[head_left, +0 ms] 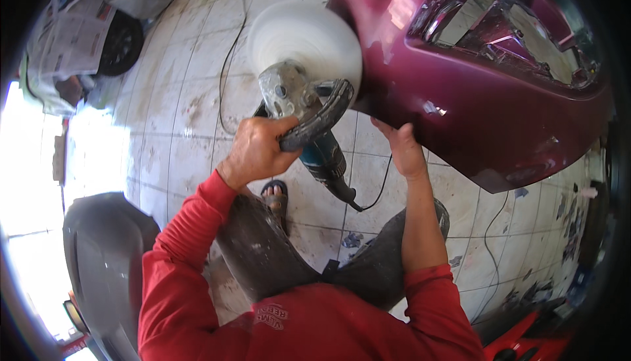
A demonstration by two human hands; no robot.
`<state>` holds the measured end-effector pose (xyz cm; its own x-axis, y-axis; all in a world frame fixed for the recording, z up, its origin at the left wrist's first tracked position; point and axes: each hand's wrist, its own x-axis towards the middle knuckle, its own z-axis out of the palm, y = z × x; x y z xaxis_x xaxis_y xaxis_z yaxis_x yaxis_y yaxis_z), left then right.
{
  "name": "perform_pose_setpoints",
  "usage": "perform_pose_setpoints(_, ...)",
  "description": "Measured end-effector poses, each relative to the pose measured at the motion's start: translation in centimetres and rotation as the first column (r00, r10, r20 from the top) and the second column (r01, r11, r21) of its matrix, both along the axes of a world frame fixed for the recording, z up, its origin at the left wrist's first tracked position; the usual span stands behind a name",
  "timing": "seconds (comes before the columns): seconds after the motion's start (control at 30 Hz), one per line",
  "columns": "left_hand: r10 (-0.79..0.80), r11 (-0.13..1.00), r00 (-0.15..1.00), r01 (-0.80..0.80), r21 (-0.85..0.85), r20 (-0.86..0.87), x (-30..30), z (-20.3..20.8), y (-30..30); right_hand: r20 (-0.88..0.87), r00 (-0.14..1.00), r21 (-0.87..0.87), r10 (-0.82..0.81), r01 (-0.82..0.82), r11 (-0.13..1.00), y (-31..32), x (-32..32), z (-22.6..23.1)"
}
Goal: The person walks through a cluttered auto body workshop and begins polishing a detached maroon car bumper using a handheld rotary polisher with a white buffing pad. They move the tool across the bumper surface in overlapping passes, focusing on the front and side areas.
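Observation:
My left hand [259, 147] is closed around the black loop handle of an electric polisher [284, 91]. The polisher's round white pad [305, 36] looks smeared, as if spinning, and its right side meets or overlaps the edge of a glossy burgundy car bumper [453, 105]; whether they touch I cannot tell. Below the gear head hangs the teal and black motor body, its cord trailing off the end. My right hand [404, 151] grips the bumper's near lower edge, thumb showing and some fingers hidden behind the panel.
A black cord [230, 52] snakes over the stained tile floor [190, 91]. At far left, newspaper sheets [79, 39] hang by a black wheel [121, 42]. A dark grey panel [108, 243] stands at lower left. Red parts [519, 338] and paper scraps lie at lower right.

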<state>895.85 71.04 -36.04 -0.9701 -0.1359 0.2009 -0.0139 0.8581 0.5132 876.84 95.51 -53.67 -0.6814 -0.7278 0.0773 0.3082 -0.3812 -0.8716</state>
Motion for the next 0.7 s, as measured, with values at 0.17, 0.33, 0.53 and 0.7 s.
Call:
perform_pose_setpoints(0.17, 0.080, 0.996, 0.996, -0.081, 0.033, 0.028, 2.0, 0.2, 2.2, -0.120, 0.990, -0.038, 0.072, -0.077, 0.996, -0.1, -0.9, 2.3)
perform_pose_setpoints(0.33, 0.253, 0.958, 0.967, -0.254, 0.132, 0.028, 3.3, -1.3, 4.7, -0.140, 0.971, 0.038, -0.195, 0.202, 0.979, -0.8, -0.6, 1.7)
perform_pose_setpoints(0.53, 0.203, 0.974, 0.979, -0.201, 0.107, -0.004, 3.2, -0.9, 5.7, -0.080, 0.953, -0.006, -0.291, 0.292, 0.956, -1.6, 0.3, 3.2)
perform_pose_setpoints(0.7, 0.090, 0.996, 0.991, -0.092, -0.020, -0.097, 3.6, -3.7, 4.4, -0.063, 0.927, 0.028, -0.369, 0.371, 0.928, -2.6, 2.2, 4.7)
